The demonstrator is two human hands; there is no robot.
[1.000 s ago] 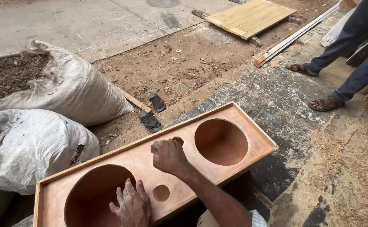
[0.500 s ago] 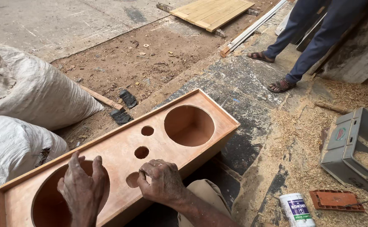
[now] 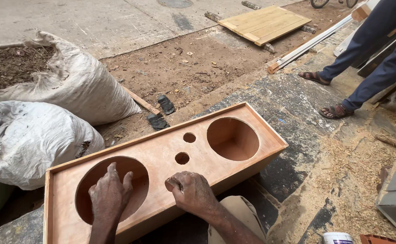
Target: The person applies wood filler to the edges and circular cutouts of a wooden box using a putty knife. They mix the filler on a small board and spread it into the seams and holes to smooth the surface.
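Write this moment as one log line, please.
left hand: on big hole edge | right hand: pressing wooden box | sacks: beside

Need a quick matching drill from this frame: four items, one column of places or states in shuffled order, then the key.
1. left hand
2. right hand
3. white sacks
4. plank panel

A. flat on the ground, far side
B. over the big round hole at the wooden box's near end
C. left of the box, one open-topped
D. fist pressed on the box face by a small hole

Pairs: 1-B, 2-D, 3-C, 4-A
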